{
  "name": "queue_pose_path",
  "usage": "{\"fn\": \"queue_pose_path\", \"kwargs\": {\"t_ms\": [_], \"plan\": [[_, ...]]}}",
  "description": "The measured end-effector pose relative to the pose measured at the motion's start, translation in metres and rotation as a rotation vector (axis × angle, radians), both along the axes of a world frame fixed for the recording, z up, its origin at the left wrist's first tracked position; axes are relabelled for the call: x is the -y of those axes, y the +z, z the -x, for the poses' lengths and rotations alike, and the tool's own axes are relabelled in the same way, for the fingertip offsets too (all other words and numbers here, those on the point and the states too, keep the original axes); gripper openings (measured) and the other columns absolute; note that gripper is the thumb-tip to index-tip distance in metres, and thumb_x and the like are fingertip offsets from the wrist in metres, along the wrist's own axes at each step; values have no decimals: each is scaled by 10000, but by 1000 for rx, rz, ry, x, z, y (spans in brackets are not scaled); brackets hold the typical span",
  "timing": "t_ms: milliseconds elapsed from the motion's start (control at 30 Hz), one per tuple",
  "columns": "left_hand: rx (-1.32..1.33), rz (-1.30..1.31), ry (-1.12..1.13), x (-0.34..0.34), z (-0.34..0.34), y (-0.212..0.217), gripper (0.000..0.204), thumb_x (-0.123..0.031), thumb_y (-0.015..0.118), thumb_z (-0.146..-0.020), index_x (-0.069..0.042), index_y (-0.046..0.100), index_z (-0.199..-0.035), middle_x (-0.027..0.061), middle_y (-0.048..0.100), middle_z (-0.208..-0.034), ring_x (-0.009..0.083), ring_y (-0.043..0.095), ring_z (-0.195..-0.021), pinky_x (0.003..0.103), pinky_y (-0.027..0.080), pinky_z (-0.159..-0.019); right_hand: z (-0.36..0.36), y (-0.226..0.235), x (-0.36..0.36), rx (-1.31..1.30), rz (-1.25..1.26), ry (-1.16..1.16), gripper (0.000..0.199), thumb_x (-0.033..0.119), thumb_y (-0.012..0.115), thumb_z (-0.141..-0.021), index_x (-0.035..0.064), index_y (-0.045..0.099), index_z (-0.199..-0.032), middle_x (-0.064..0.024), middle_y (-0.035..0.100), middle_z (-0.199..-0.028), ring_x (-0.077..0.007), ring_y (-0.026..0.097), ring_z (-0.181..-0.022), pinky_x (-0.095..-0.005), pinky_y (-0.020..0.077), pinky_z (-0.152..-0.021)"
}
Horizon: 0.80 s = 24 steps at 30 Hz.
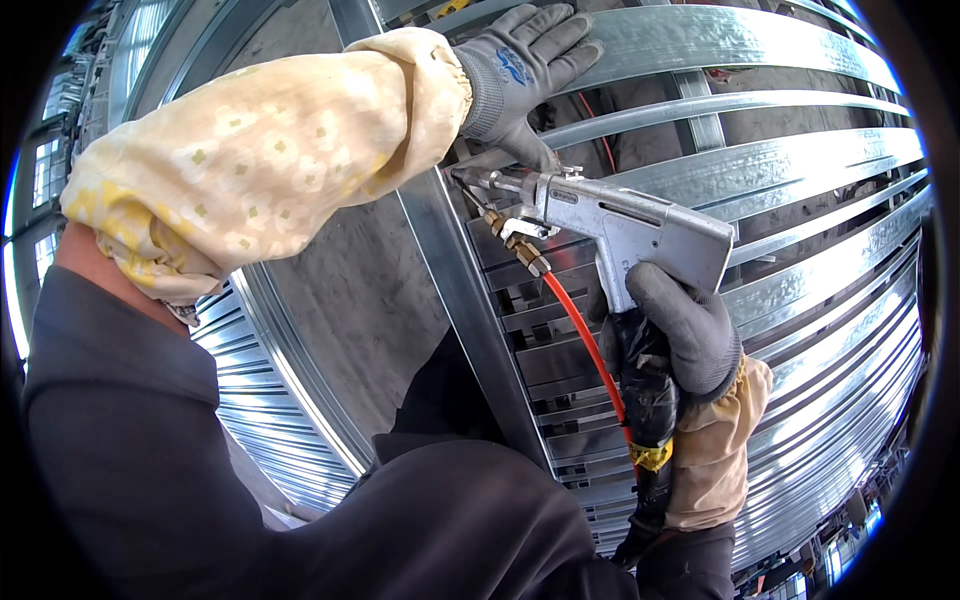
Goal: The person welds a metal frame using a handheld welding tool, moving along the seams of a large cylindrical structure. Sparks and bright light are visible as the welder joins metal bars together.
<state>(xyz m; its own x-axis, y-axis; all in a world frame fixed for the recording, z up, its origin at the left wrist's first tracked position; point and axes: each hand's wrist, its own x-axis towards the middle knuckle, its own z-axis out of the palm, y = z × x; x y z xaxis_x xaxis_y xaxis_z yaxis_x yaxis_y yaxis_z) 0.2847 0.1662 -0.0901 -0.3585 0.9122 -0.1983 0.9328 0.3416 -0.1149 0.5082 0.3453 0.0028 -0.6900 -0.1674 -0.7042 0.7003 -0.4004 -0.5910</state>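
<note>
My right hand [690, 325], in a grey work glove, is wrapped around the handle of a silver pistol-shaped gun [640, 228]. The gun's narrow metal nozzle points left, its tip close to the crossing of a steel slat and the frame rail [460, 270]. A brass fitting [528, 255] under the nozzle joins an orange hose [585, 335]. Black-taped cable [648, 400] runs down from the handle, with a yellow band on it. Ahead of the nozzle, my left hand [530, 75], also gloved, rests with fingers stretched out on a wide galvanized slat [720, 35].
Many shiny steel slats [800, 160] lie in parallel across the frame on the right, with gaps between them. Another stack of ribbed metal strips [265, 390] stands at lower left. Grey concrete floor [350, 300] shows between the two. A thin red line [600, 130] passes below the slats.
</note>
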Motion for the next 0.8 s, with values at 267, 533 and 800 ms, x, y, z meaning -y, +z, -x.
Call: {"fn": "queue_pose_path", "kwargs": {"t_ms": [267,533,800], "plan": [[22,-26,-30,0,4,-4,1317,-758,735,-641,-16,191,-1583,272,140,-1635,411,100,-1540,523,104,-1253,-2,-3,0,-10,7,-13,366,170,608,-973,-23,580,-1283,-92,691,-868,-130,645,-668,-261,528,-581],[-80,-4,-43,-3,3,-1,1337,-762,740,-630,-19,176,-1588,260,129,-1643,399,97,-1543,508,97,-1258,0,0,0,-21,4,17,360,172,595,-972,-36,584,-1266,-100,691,-868,-131,643,-659,-264,533,-584],[-24,-7,-40,-1,4,-3,1336,-750,747,-631,-24,168,-1591,257,119,-1646,397,90,-1544,504,90,-1258,-3,5,-1,18,20,10,357,180,615,-973,-25,582,-1263,-100,692,-877,-135,650,-673,-269,539,-592]]}}
